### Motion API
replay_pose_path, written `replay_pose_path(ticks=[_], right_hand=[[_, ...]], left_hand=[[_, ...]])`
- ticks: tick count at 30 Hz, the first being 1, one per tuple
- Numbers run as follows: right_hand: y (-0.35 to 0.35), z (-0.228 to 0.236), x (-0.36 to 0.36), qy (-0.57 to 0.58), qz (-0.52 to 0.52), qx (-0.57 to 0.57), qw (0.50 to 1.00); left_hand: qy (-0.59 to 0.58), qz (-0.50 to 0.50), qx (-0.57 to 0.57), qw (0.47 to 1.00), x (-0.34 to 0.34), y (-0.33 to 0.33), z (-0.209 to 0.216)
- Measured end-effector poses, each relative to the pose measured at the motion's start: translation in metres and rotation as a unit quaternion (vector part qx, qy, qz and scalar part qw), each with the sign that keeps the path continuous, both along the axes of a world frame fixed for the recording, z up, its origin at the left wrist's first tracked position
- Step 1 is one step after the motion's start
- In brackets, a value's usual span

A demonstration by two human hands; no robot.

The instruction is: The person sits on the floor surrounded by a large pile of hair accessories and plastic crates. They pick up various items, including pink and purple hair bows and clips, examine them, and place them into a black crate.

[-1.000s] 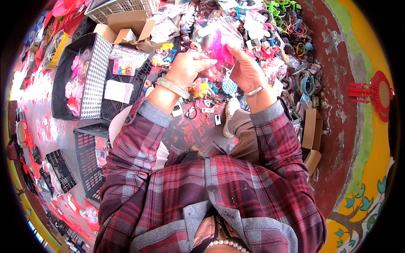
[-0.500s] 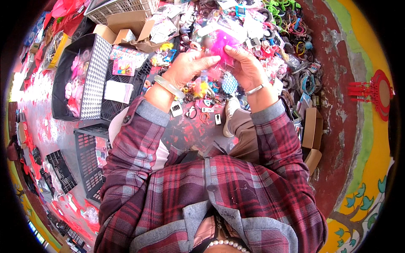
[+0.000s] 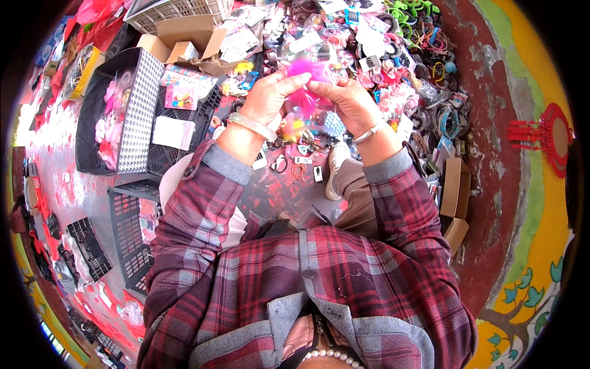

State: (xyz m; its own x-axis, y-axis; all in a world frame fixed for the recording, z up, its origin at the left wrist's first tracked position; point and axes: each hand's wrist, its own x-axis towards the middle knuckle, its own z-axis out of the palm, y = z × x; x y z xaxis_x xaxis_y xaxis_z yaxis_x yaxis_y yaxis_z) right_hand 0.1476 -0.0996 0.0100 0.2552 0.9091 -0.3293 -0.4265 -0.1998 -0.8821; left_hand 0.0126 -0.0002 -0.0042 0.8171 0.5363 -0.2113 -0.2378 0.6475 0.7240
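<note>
Both my hands hold a bright pink fluffy, feathery piece [image 3: 303,106] over the pile; its exact kind does not show. My left hand [image 3: 265,98], with a pale bangle at the wrist, pinches it between thumb and fingers. From the other side my right hand [image 3: 355,109] grips it, thumb on top and a silvery bangle on that wrist. Part of the piece spreads above my thumbs and part hangs below them. Just under my right hand lies a light-blue beaded-looking ball [image 3: 333,123]. Around it are small hair accessories, partly hidden by my hands.
A large heap of packaged hair ties and headbands [image 3: 399,67] spreads ahead. On the left stand a black-and-white patterned bin [image 3: 136,111], black crates [image 3: 127,227] and an open cardboard box [image 3: 203,43]. Small cards and rings lie near my shoe [image 3: 335,172]. A painted wall [image 3: 534,234] borders the right.
My hands have come closer together around the pink piece, and my left thumb now presses on it. The piece has shifted slightly left, and its lower part hangs below my thumbs.
</note>
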Motion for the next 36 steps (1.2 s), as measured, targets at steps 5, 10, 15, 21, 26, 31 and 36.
replay_pose_path(ticks=[5,10,15,21,26,31,36], right_hand=[[0.002,-0.004,-0.001,0.072,-0.003,0.027,0.997],[0.009,0.002,-0.018,0.044,-0.032,0.056,0.997],[0.02,-0.001,-0.04,0.03,-0.135,0.053,0.989],[0.026,-0.005,-0.045,-0.024,-0.189,0.074,0.979],[0.026,0.008,-0.016,-0.258,-0.245,0.182,0.917],[0.009,0.057,0.002,-0.621,-0.189,0.084,0.756],[-0.007,0.07,0.01,-0.613,-0.105,0.058,0.781]], left_hand=[[-0.054,0.13,-0.07,0.987,0.001,0.019,-0.007],[-0.111,0.214,-0.15,0.959,0.002,0.032,-0.017],[-0.14,0.291,-0.159,0.933,0.017,0.025,-0.011],[-0.211,0.261,-0.18,0.925,0.023,0.018,-0.002],[-0.102,0.193,-0.236,0.947,0.02,0.012,-0.015],[0.114,0.156,-0.121,0.974,0.008,0.006,-0.029],[0.021,0.108,0.151,0.983,-0.001,0.013,0.011]])
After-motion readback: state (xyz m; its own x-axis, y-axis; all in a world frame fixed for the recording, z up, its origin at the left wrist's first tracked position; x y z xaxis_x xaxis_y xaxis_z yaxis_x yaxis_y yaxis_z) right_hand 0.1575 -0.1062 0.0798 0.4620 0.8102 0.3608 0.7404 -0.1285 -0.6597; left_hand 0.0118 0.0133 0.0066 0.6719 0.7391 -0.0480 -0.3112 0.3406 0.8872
